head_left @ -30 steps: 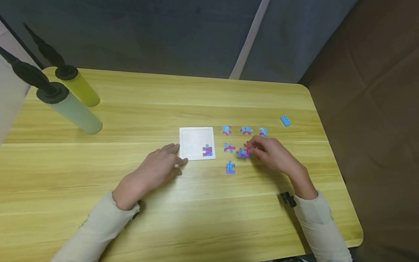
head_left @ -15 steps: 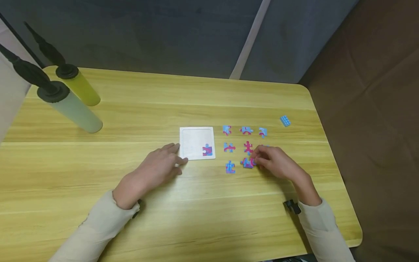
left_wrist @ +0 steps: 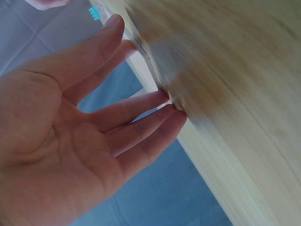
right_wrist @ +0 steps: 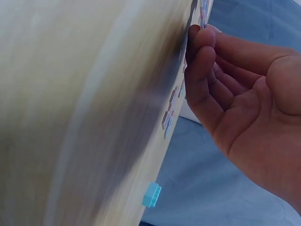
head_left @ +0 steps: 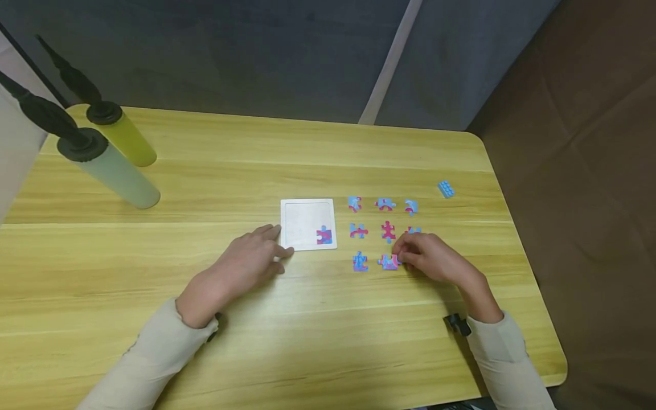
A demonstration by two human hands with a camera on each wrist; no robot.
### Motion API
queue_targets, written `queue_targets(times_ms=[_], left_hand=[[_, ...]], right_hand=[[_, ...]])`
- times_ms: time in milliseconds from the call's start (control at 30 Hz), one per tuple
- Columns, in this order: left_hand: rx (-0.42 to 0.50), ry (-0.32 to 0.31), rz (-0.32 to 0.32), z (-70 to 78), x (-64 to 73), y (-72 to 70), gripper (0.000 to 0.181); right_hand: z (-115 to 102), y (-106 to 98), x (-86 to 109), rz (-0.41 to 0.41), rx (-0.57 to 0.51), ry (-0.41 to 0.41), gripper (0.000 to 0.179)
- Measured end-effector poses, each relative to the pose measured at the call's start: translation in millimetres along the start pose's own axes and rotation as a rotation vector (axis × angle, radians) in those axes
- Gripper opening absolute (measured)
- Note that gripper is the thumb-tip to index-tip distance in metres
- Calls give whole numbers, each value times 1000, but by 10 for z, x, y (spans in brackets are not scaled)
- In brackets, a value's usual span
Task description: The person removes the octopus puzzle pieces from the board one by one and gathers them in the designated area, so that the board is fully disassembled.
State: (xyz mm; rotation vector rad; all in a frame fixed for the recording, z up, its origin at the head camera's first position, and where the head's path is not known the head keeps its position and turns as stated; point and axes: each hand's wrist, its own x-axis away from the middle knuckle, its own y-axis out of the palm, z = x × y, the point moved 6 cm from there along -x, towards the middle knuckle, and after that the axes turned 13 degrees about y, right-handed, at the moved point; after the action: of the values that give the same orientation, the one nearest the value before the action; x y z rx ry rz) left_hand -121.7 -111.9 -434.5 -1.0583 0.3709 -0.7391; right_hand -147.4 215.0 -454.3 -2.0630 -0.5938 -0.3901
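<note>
In the head view, my right hand (head_left: 427, 256) pinches the right end of a pink, blue and purple jigsaw piece (head_left: 388, 262), close over the table in the near row of loose pieces. The right wrist view shows the thumb and fingertips together at the piece (right_wrist: 203, 13). My left hand (head_left: 248, 256) lies with spread fingers at the left edge and near corner of a white square puzzle tray (head_left: 310, 201). Its fingers look nearly straight in the left wrist view, tips at the tray's rim. One jigsaw piece (head_left: 324, 235) lies in the tray's near right corner.
Several loose jigsaw pieces lie in rows right of the tray, among them a red one (head_left: 388, 230) and one partly hidden behind the right hand. A blue toy brick (head_left: 446, 189) sits farther right. Two hand pumps, one pale green (head_left: 120, 177), one yellow (head_left: 130, 139), stand back left.
My right hand has brought the held jigsaw piece nearer to me and slightly right, then lowered it beside the piece in the near row. The left hand and tray stay put.
</note>
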Motion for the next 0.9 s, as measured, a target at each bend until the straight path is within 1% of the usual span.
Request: queue_targets(times_ms=[300,433,533,667,767,900], left_hand=[[-9,18,10,6,-19,-21,34],[-6,22,13,16,-31,-37,34],[-5,26,15,14,-39,-39,34],[-7,32,17,12,-40,-37,34],[-4,29,17,9,-29,-34,34],[-4,24,23,9,-8,-28,33]], right_hand=[[23,-18,0,-2,16,45,10],[23,-35,4,-4,29,41,10],[8,-56,3,14,49,17,10],[-63,-97,-19,71,88,-16,10],[-162,-118,-44,96,102,-41,12],[-343,-120,-99,99,108,-85,16]])
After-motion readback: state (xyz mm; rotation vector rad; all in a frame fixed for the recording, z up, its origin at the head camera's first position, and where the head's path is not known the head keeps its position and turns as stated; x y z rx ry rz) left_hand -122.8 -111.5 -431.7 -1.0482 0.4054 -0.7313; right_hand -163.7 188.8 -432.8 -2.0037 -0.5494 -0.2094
